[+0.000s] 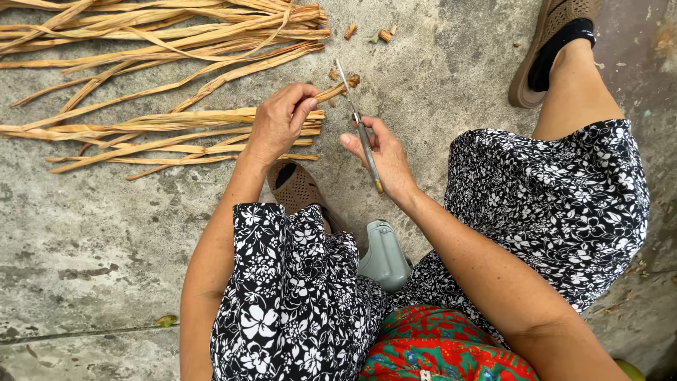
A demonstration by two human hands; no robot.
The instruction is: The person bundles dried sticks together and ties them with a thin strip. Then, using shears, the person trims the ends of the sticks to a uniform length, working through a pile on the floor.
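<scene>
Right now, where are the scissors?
In the head view, the slim metal scissors are in the right hand, just right of centre, blades open at the tip of the dried tan strip that the left hand holds.

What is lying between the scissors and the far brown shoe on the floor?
In the head view, only bare concrete floor lies between the scissors and the far shoe; the cut bits lie farther up.

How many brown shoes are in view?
2: one brown shoe below the left hand, partly hidden by the dress; the other brown shoe at top right.
</scene>
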